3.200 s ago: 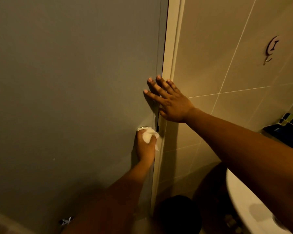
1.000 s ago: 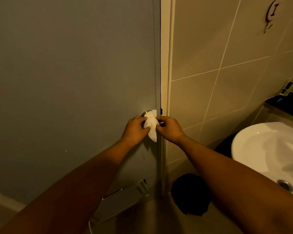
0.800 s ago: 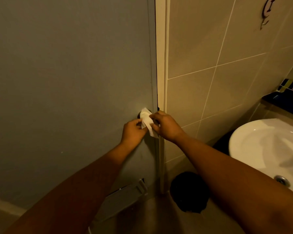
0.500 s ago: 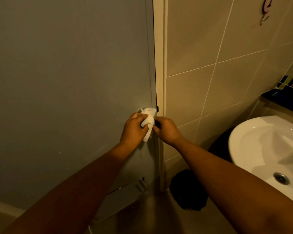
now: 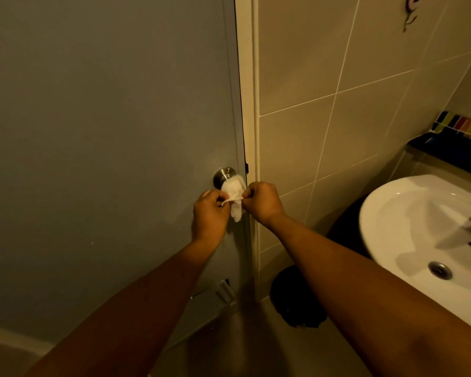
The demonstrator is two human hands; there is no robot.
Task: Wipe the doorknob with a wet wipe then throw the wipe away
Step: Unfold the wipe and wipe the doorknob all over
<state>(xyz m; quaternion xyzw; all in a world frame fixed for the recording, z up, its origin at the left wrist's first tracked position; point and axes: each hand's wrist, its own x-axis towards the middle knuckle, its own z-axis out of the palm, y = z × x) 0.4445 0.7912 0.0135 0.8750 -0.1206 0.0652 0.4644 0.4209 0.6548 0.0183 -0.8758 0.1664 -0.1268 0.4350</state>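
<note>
Head view looked down along two bare forearms that reached forward from the bottom edge toward a grey door (image 5: 106, 131). On the floor between the arms lay a dark bin (image 5: 297, 303), close by the foot of the tiled wall (image 5: 310, 63). At the right edge stood a white sink (image 5: 392, 213) with its drain showing, and behind it a dark ledge (image 5: 452, 151) with a strip of coloured tiles.

Farther out, the left hand (image 5: 210, 213) and the right hand (image 5: 261, 205) met just below the knob (image 5: 223, 176). Both were clenched on the wipe (image 5: 234, 194), each pinching one side of it with fingertips, so the white cloth was stretched between them. Its upper part draped against the lower right side of the knob, touching it, and a loose tail hung down between the two hands. The upper left of the round metal knob stayed bare and showed a dull shine.

Beyond the hands, a pale frame (image 5: 246, 77) ran up beside the door's edge. High on the wall at the top right hung a small hook (image 5: 411, 9), partly cut off by the edge.
</note>
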